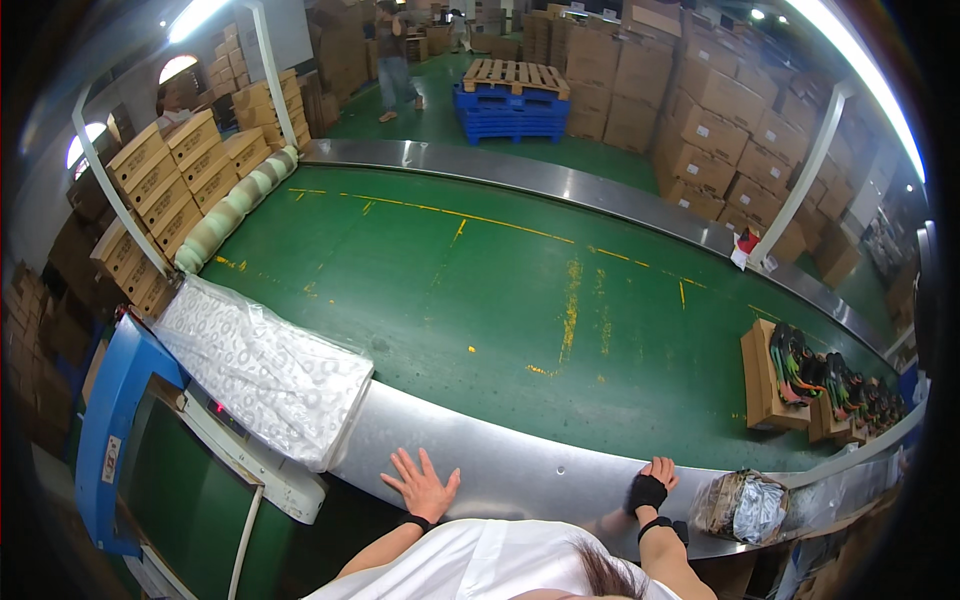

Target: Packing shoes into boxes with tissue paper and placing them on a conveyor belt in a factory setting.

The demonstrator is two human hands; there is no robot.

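My left hand (422,485) lies flat with fingers spread on the shiny metal rim (520,465) of a wide green conveyor belt (470,290). My right hand (652,487), in a black fingerless glove, grips the same rim further right. Neither hand holds a loose object. On the belt at the right, open brown boxes (768,380) carry dark shoes with coloured soles (800,365). A crumpled clear plastic bag (745,505) rests on the rim just right of my right hand.
A sheet of white bubble wrap (265,365) lies at the belt's left end beside a blue-framed machine (130,440). Stacked cardboard boxes (175,175) stand at left and far right. A blue and wooden pallet stack (512,95) and a walking person (393,60) are beyond.
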